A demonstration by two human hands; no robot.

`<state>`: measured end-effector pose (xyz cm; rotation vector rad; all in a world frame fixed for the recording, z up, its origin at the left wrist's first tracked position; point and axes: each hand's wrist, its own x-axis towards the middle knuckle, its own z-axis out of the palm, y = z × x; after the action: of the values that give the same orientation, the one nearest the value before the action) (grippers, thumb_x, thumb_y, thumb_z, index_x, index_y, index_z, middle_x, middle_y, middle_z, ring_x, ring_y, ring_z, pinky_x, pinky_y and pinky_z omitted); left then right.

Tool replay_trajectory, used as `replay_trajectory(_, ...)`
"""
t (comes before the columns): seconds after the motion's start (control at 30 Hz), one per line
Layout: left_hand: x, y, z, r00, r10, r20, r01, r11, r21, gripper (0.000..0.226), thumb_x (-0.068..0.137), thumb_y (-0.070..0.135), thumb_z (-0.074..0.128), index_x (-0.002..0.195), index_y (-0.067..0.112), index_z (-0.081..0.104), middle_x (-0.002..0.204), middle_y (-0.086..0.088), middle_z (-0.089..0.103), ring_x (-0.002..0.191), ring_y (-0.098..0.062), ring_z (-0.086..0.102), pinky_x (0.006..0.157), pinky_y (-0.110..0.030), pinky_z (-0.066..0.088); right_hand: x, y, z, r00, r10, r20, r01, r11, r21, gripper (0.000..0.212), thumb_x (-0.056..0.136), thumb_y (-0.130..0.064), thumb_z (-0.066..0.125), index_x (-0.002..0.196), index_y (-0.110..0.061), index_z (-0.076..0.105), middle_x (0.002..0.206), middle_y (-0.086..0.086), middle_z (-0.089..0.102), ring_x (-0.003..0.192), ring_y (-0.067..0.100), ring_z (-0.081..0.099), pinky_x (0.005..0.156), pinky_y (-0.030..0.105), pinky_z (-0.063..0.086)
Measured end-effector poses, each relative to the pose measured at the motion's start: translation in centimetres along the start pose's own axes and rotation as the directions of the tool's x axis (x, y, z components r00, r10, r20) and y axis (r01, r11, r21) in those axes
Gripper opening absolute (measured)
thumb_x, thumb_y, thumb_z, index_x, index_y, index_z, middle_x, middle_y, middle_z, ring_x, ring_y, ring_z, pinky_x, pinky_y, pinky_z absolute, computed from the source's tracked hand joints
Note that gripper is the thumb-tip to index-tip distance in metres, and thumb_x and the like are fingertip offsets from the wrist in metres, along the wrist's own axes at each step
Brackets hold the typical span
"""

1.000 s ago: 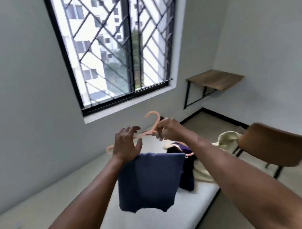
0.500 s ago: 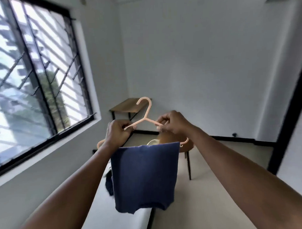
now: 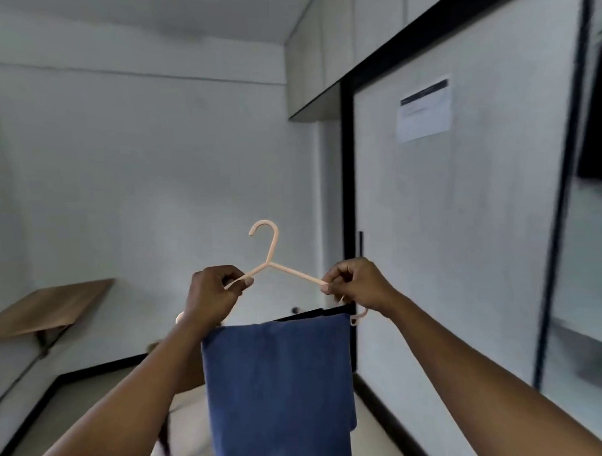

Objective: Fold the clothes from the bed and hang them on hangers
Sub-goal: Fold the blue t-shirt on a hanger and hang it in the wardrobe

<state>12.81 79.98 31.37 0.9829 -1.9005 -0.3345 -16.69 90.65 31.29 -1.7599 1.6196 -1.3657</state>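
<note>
Both hands hold a peach hanger (image 3: 272,259) up in the middle of the room. The left hand (image 3: 211,297) grips its left arm with curled fingers, and the right hand (image 3: 358,284) pinches its right arm. A folded blue cloth (image 3: 278,389) hangs down over the hanger's bottom bar, near the person.

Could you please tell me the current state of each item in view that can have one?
Hanger: held upright, hook up.
Blue garment: folded, draped over the hanger's bar.
Left hand: grips the hanger's left shoulder.
Right hand: grips the hanger's right shoulder.
Paper notice: stuck flat on the panel.
</note>
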Motion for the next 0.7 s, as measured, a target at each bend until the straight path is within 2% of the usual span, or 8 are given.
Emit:
replay_trajectory(0.17, 2.8, 7.5, 9.1, 0.981, 0.158, 0.111, -0.14, 0.978, -0.154, 0.017, 0.087, 0.029, 0.081, 0.072, 0.029, 0.075, 0.062, 0.009, 0.068, 0.066, -0.02, 0.067, 0.069, -0.036, 0.051, -6.8, -0.1, -10.1, 0.983, 0.078, -0.167, -0.097, 0.989, -0.111, 0.012, 0.083, -0.009, 0.085, 0.093, -0.005, 0.079, 0.084, 0.018, 0.077, 0.064, 0.019, 0.069, 0.057, 0.031, 0.054)
replay_trajectory(0.3, 3.9, 16.8, 17.2, 0.942, 0.305, 0.143, -0.248, 0.915, -0.319, 0.012, 0.088, 0.025, 0.081, 0.077, 0.026, 0.077, 0.062, 0.008, 0.069, 0.067, -0.019, 0.068, 0.067, -0.03, 0.048, -12.9, -0.8, -19.1, 0.929, 0.105, -0.355, -0.18, 0.966, -0.187, 0.009, 0.084, -0.013, 0.085, 0.089, -0.009, 0.079, 0.083, 0.015, 0.077, 0.065, 0.018, 0.069, 0.057, 0.031, 0.053)
replay_trajectory(0.4, 4.5, 24.0, 22.6, 0.904, 0.4, 0.149, -0.296, 0.84, -0.456, 0.015, 0.089, 0.023, 0.08, 0.075, 0.026, 0.076, 0.063, 0.013, 0.069, 0.064, -0.015, 0.068, 0.066, -0.037, 0.054, -17.1, -1.4, -25.6, 0.871, 0.105, -0.48, -0.234, 0.947, -0.218, 0.009, 0.085, -0.016, 0.085, 0.09, -0.01, 0.079, 0.079, 0.01, 0.076, 0.064, 0.016, 0.067, 0.055, 0.03, 0.049)
replay_trajectory(0.53, 5.3, 34.2, 28.6, 0.853, 0.508, 0.12, -0.362, 0.742, -0.565, 0.017, 0.091, 0.021, 0.077, 0.074, 0.023, 0.076, 0.063, 0.008, 0.069, 0.064, -0.018, 0.069, 0.067, -0.042, 0.057, -22.4, -2.4, -34.6, 0.807, 0.057, -0.588, -0.264, 0.925, -0.273, 0.008, 0.09, -0.019, 0.082, 0.089, -0.011, 0.08, 0.076, 0.006, 0.074, 0.067, 0.016, 0.067, 0.057, 0.029, 0.05)
replay_trajectory(0.7, 7.4, 45.0, 34.8, 0.825, 0.56, 0.068, -0.386, 0.648, -0.656, 0.024, 0.092, 0.022, 0.076, 0.069, 0.028, 0.072, 0.06, 0.006, 0.066, 0.061, -0.016, 0.067, 0.065, -0.038, 0.054, -25.9, -2.1, -43.7, 0.708, 0.0, -0.706, -0.217, 0.952, -0.218, 0.012, 0.096, -0.016, 0.074, 0.091, -0.007, 0.08, 0.076, 0.018, 0.066, 0.069, 0.023, 0.064, 0.062, 0.035, 0.052)
